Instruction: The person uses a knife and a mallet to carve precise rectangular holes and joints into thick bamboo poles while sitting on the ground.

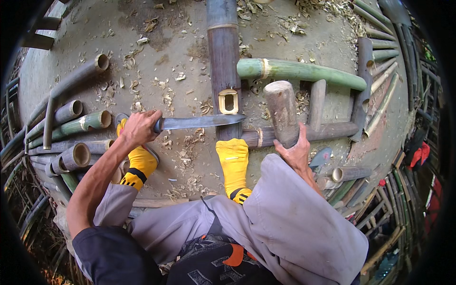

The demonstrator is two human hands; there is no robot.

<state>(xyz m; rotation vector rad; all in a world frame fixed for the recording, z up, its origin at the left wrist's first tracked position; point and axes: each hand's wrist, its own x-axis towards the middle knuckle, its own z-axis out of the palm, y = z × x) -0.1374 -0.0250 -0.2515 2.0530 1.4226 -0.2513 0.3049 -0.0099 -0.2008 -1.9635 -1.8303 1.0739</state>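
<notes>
My left hand [139, 128] is closed round the handle of a long knife [194, 122]. Its blade points right, and the tip lies over a thick dark bamboo pole [225, 61], just below a rectangular hole [229, 101] with pale cut edges. My right hand [297, 152] grips the lower end of a stubby wooden mallet [283, 109], which stands over a dark bamboo crosspiece [327, 133]. A green bamboo crosspiece [304, 73] runs right from the dark pole. My foot in a yellow sock [232, 164] rests against the pole's near end.
Cut bamboo tubes [71, 123] lie piled on the left. More bamboo poles [380, 47] line the right edge, with short pieces [351, 173] at lower right. Pale shavings [294, 23] litter the concrete floor [175, 47]. A sandal [321, 157] lies beside my right hand.
</notes>
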